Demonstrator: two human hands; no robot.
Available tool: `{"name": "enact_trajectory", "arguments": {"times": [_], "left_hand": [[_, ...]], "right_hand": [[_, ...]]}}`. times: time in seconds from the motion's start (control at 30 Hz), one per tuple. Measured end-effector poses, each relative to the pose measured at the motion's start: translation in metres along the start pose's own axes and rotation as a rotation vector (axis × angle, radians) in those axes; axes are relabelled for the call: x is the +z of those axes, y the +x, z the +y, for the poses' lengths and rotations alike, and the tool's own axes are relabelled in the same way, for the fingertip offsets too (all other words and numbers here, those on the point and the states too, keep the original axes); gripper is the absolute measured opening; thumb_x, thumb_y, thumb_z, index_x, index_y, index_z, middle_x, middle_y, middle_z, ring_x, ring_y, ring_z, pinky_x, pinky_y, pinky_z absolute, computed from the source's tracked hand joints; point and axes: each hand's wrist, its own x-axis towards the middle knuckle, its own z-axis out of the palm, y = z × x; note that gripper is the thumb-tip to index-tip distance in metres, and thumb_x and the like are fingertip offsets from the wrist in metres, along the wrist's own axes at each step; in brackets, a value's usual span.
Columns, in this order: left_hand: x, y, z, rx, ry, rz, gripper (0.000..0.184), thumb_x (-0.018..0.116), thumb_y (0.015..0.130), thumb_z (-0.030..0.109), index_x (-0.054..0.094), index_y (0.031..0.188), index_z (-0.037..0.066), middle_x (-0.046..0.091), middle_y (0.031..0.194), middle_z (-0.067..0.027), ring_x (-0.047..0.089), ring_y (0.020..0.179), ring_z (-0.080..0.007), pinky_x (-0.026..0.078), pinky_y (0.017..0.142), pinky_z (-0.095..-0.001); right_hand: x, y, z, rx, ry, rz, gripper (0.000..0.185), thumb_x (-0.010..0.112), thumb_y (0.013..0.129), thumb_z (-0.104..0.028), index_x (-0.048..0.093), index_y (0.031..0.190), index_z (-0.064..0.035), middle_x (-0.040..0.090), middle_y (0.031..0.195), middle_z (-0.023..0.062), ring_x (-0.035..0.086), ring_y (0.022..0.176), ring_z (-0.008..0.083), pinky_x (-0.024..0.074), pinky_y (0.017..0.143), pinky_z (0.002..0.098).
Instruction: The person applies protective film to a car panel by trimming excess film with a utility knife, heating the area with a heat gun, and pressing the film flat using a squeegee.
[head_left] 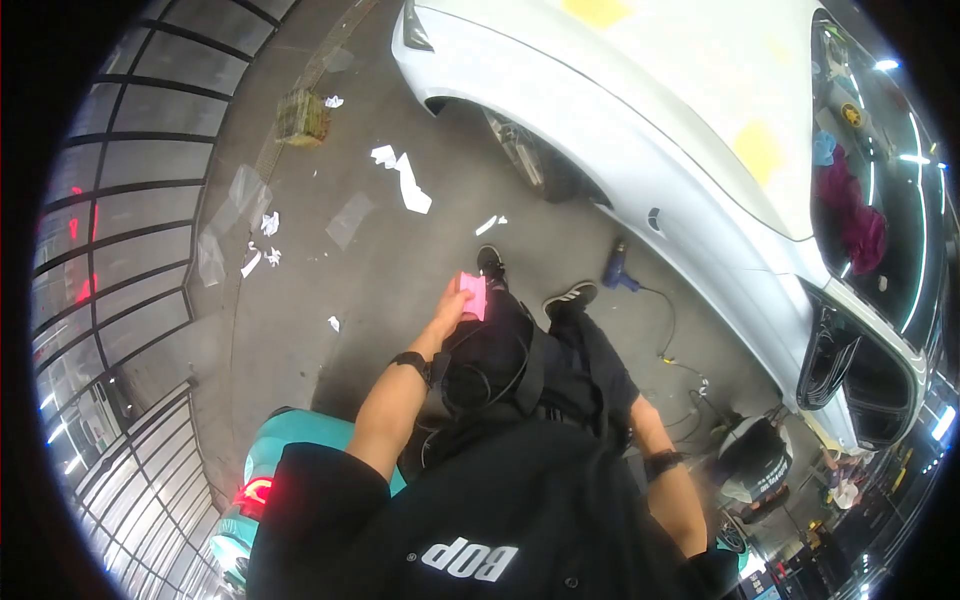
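My left hand is closed around a small pink rectangular block, held above my left leg; its exact kind is not clear. Black trousers cover both legs, and two dark shoes rest on the floor. On the right, my right hand is down beside my right thigh, its fingers hidden against the dark cloth. Nearest to that side lies a blue heat gun on the floor, its cord trailing toward me.
A white car with yellow patches fills the upper right. White paper scraps and clear film litter the floor. A taped bundle lies farther off. Behind me is a teal vehicle; another person is at lower right.
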Motion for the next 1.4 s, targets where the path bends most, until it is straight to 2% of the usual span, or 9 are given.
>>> {"name": "enact_trajectory", "arguments": {"times": [0.3, 0.8, 1.03, 1.2, 1.4], "left_hand": [[0.023, 0.000, 0.017, 0.014, 0.149, 0.050, 0.060, 0.056, 0.086, 0.013, 0.040, 0.144, 0.014, 0.062, 0.118, -0.0092, 0.066, 0.099, -0.0244, 0.060, 0.072, -0.0417], [0.018, 0.004, 0.012, 0.062, 0.039, 0.041, 0.065, 0.055, 0.088, 0.011, 0.034, 0.149, 0.015, 0.056, 0.129, -0.0129, 0.062, 0.109, -0.0270, 0.061, 0.076, -0.0429], [0.016, -0.013, 0.030, 0.095, 0.033, 0.098, 0.063, 0.055, 0.088, 0.009, 0.036, 0.147, 0.015, 0.058, 0.125, -0.0123, 0.064, 0.105, -0.0264, 0.061, 0.072, -0.0419], [0.020, -0.024, 0.044, 0.100, 0.111, 0.141, 0.051, 0.056, 0.087, 0.008, 0.043, 0.137, 0.012, 0.060, 0.120, -0.0113, 0.066, 0.100, -0.0258, 0.062, 0.069, -0.0413], [0.013, -0.021, 0.046, 0.071, 0.159, 0.139, 0.054, 0.056, 0.087, 0.007, 0.042, 0.138, 0.012, 0.059, 0.120, -0.0111, 0.064, 0.102, -0.0256, 0.062, 0.069, -0.0415]], "right_hand": [[0.000, 0.013, 0.004, -0.006, -0.015, -0.015, 0.039, 0.053, 0.095, -0.024, 0.060, 0.122, 0.0032, 0.066, 0.122, 0.0190, 0.061, 0.113, 0.0294, 0.0483, 0.090, 0.0365], [-0.002, 0.058, -0.004, -0.033, -0.069, -0.071, 0.040, 0.053, 0.096, -0.025, 0.060, 0.124, 0.0030, 0.065, 0.123, 0.0182, 0.061, 0.113, 0.0281, 0.0481, 0.091, 0.0361], [-0.005, 0.063, -0.002, -0.045, -0.067, -0.092, 0.040, 0.053, 0.096, -0.025, 0.059, 0.125, 0.0029, 0.065, 0.124, 0.0179, 0.061, 0.114, 0.0275, 0.0480, 0.091, 0.0359], [-0.006, 0.066, -0.002, -0.061, -0.060, -0.101, 0.041, 0.053, 0.096, -0.025, 0.059, 0.125, 0.0028, 0.065, 0.124, 0.0176, 0.061, 0.114, 0.0270, 0.0480, 0.092, 0.0358], [-0.004, 0.075, -0.004, -0.073, -0.056, -0.110, 0.041, 0.053, 0.097, -0.025, 0.059, 0.126, 0.0027, 0.065, 0.125, 0.0173, 0.061, 0.114, 0.0265, 0.0479, 0.092, 0.0356]]}}
